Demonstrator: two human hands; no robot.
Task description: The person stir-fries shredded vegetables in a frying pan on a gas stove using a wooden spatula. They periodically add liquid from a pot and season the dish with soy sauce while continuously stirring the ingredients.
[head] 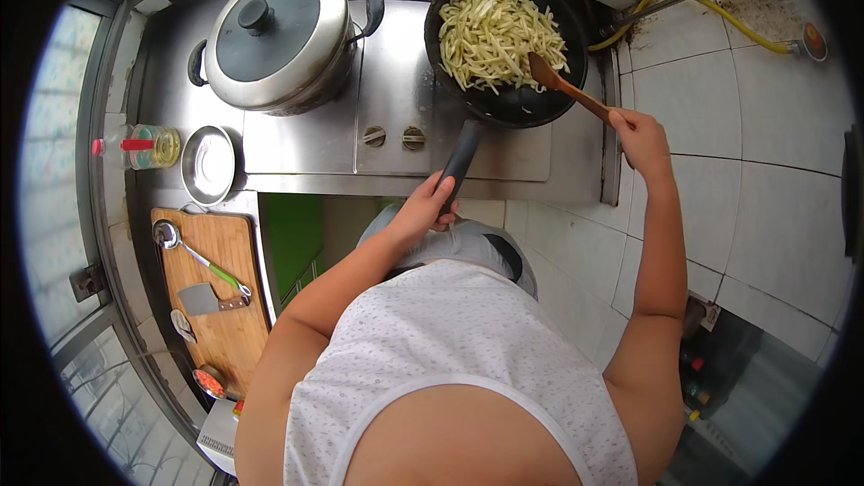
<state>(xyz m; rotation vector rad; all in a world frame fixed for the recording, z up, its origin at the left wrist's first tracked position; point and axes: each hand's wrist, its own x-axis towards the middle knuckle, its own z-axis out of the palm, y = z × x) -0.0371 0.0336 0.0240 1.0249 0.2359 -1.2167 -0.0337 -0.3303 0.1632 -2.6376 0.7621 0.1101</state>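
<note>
My left hand (429, 206) is closed around the dark handle of a black frying pan (520, 111) on the stove at the upper right. Pale green vegetable strips (499, 34) lie heaped in the pan. In my right hand (640, 142) is a wooden spatula (584, 98), gripped by its handle. The spatula's blade rests at the lower right edge of the heap, over the strips. The burner beneath the pan is hidden.
Left of the pan stands a large lidded steel pot (270, 40). An oil bottle (155, 146) and a metal bowl (208, 165) are further left. A wooden cutting board (229, 243) holds a ladle (202, 258) and a cleaver (200, 299). A yellow hose (715, 8) runs along the tiled wall.
</note>
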